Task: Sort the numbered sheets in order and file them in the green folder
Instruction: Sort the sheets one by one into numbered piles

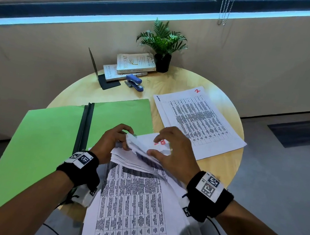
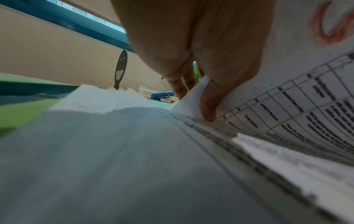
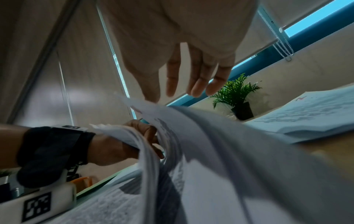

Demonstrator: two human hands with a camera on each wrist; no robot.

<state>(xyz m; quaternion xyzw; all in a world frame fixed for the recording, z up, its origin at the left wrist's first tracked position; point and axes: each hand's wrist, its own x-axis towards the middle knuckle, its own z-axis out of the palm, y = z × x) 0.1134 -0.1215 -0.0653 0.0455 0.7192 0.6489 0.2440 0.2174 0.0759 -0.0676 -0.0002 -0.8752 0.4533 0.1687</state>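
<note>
Two-handed leafing through light, limp numbered sheets at 6 o'clock, beside green folder at 9: pinching lifted far corners with left hand, steadying with loosely spread right hand; easily creasing, probably best taking by edges.

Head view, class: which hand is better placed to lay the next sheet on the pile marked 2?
Probably right: the right hand touches a lifted white sheet near the printed pile marked 2; the left hand grips the paper stack.
</note>
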